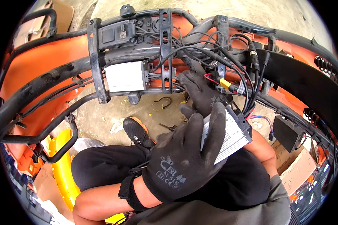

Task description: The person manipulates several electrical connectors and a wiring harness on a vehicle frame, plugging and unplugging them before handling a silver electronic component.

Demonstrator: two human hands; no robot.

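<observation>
My left hand (184,157), in a black coated work glove, grips a silver, finned controller box (233,137) above my lap. Thick black cables rise from the box's dark end toward the frame. Beyond the box, my right hand (202,92), gloved alike, reaches up to the wires by the black tubular frame (135,52). Its fingers are curled, and what they hold, if anything, is hidden. Close to its right side is a yellow connector (225,83) with a red wire. A second silver box (124,77) sits on the frame to the left.
Orange body panels (45,56) back the frame. A black flat module (117,33) is mounted at the top, beside tangled cables. At right are a black box (289,131) and an open carton (296,168). A yellow panel (62,168) stands lower left; a screwdriver (167,126) lies on the floor.
</observation>
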